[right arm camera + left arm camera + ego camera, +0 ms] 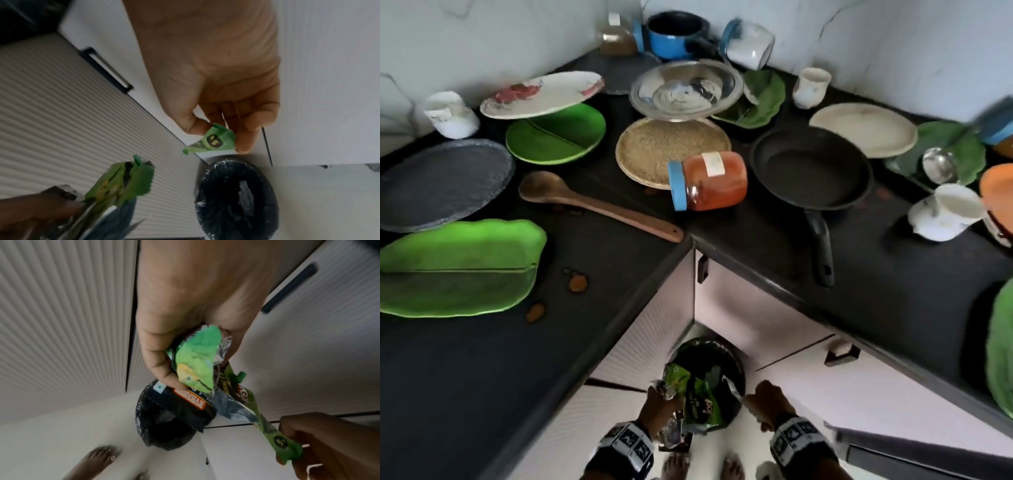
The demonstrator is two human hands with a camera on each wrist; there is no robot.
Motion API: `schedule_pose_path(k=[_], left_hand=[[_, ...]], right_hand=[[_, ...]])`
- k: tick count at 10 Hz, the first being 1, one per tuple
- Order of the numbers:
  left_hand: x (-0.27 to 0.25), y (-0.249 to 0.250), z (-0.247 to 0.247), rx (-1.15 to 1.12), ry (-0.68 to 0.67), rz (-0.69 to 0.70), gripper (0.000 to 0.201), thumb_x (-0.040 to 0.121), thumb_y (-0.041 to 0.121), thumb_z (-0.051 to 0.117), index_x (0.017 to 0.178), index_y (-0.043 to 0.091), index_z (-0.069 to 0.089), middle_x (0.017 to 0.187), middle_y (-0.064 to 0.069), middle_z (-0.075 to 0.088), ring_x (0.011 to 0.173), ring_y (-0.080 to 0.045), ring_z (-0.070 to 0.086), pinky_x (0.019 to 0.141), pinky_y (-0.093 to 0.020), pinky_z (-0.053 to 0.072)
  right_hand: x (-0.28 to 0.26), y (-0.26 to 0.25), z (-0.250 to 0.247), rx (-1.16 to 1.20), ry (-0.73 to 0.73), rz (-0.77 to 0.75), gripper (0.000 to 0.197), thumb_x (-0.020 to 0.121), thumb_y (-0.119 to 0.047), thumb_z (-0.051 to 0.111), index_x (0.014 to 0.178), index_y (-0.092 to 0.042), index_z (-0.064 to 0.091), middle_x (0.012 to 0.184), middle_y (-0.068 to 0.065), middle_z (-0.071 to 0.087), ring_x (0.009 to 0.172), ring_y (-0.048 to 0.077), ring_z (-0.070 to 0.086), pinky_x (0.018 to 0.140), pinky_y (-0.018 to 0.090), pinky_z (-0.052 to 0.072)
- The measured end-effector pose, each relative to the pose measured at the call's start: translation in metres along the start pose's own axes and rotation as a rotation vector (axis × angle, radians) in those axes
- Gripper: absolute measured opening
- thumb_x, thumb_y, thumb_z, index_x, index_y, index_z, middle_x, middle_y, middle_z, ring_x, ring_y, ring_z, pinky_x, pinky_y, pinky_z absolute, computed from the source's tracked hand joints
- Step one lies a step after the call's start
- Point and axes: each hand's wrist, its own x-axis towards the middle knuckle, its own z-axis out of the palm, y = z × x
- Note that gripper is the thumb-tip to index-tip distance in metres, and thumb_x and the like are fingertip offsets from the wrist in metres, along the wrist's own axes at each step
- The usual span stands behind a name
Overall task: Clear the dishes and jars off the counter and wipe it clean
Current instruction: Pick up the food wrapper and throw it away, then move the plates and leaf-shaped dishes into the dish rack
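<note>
Down by the floor, my left hand (667, 402) grips a bunch of crumpled snack wrappers (195, 363), green, silver and a black packet (185, 405). My right hand (753, 404) pinches the end of a green wrapper (213, 141) between thumb and fingers. In the left wrist view that wrapper stretches from the bunch to the right hand (308, 443). Both hands are over a round bin with a black liner (709, 353), which stands in the cabinet corner. The black counter (465, 377) above carries many dishes and jars.
On the counter are a tipped red spice jar (709, 180), a black frying pan (811, 168), a wooden spoon (599, 205), green leaf plates (455, 267), a grey plate (441, 181), mugs, and orange spills (578, 283). White cabinet doors flank the bin. My bare feet (678, 466) are below.
</note>
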Motion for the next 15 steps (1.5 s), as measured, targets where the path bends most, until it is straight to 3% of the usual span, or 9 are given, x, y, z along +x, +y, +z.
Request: schedule_pose_path(k=[1,3,4,5,6,7,8,9,15], left_hand=[[0.049,-0.035,0.011,0.133,-0.014,-0.077,0.039,0.075,0.015,0.075,0.102,0.007,0.048,0.103,-0.012,0.057,0.104,-0.031,0.058,0.09,-0.035,0.048],[0.215,-0.143,0.034,0.248,0.036,-0.066,0.1,0.03,0.046,0.067,0.112,-0.009,0.056,0.11,-0.029,0.061,0.106,-0.039,0.059,0.089,-0.04,0.049],[0.201,-0.113,0.052,0.323,-0.046,-0.103,0.095,0.038,0.05,0.077,0.115,-0.003,0.055,0.111,-0.017,0.06,0.104,-0.025,0.057,0.084,-0.027,0.05],[0.209,-0.109,0.066,0.481,-0.158,-0.102,0.085,0.074,0.045,0.071,0.141,0.01,0.033,0.135,-0.016,0.048,0.119,-0.026,0.049,0.074,-0.014,0.042],[0.212,-0.111,0.061,0.109,-0.084,-0.229,0.078,0.078,0.036,0.072,0.14,0.026,0.025,0.14,-0.001,0.036,0.13,-0.028,0.036,0.094,-0.05,0.048],[0.198,-0.101,0.05,0.057,-0.086,-0.192,0.055,0.09,0.016,0.056,0.141,0.015,0.034,0.14,-0.008,0.043,0.128,-0.028,0.042,0.097,-0.048,0.044],[0.17,-0.083,0.041,0.086,-0.048,-0.202,0.022,0.093,0.005,0.045,0.111,0.011,0.056,0.099,-0.009,0.06,0.081,-0.021,0.057,0.068,-0.028,0.045],[0.135,-0.057,0.037,0.098,-0.044,-0.123,0.019,0.091,-0.001,0.042,0.1,0.007,0.056,0.07,-0.003,0.055,0.041,-0.005,0.041,0.037,-0.012,0.027],[-0.182,0.201,0.008,-0.004,-0.063,0.582,0.028,0.056,0.037,0.057,0.077,0.02,0.065,0.065,0.007,0.07,0.062,-0.005,0.065,0.056,-0.014,0.045]], right_hand=[[0.057,0.014,0.022,-0.023,0.041,0.036,0.044,0.071,-0.058,0.053,0.085,-0.017,0.048,0.112,0.009,0.062,0.101,0.029,0.064,0.083,0.036,0.053],[0.165,0.024,0.055,-0.086,0.098,0.062,0.052,0.092,-0.046,0.044,0.134,-0.014,0.046,0.132,0.01,0.054,0.117,0.027,0.055,0.094,0.033,0.046],[0.211,0.032,0.075,-0.049,0.097,0.047,0.056,0.094,-0.036,0.045,0.144,-0.014,0.032,0.137,0.015,0.05,0.123,0.029,0.05,0.095,0.031,0.041],[0.233,0.036,0.086,-0.091,0.02,0.016,0.043,0.098,-0.022,0.041,0.136,-0.001,0.042,0.136,0.019,0.05,0.123,0.031,0.05,0.093,0.028,0.041],[0.235,0.039,0.089,-0.084,-0.052,-0.008,0.022,0.096,-0.012,0.043,0.106,-0.002,0.06,0.106,0.024,0.059,0.106,0.033,0.057,0.096,0.037,0.045],[0.227,0.04,0.086,-0.014,0.013,-0.025,0.029,0.093,-0.021,0.049,0.066,-0.025,0.04,0.062,-0.005,0.048,0.074,0.023,0.06,0.056,0.022,0.045],[0.194,0.025,0.071,0.079,-0.01,-0.011,0.022,0.086,-0.01,0.051,0.064,-0.013,0.05,0.048,-0.005,0.057,0.036,0.008,0.054,0.036,0.018,0.038],[0.15,0.003,0.057,0.169,-0.033,-0.049,0.009,0.086,-0.01,0.052,0.078,-0.011,0.057,0.077,0.007,0.064,0.036,0.004,0.053,0.036,0.016,0.037],[-0.176,-0.122,-0.087,0.293,0.148,-0.823,0.022,0.084,-0.011,0.06,0.065,-0.021,0.06,0.068,-0.001,0.066,0.056,0.003,0.06,0.056,0.014,0.044]])
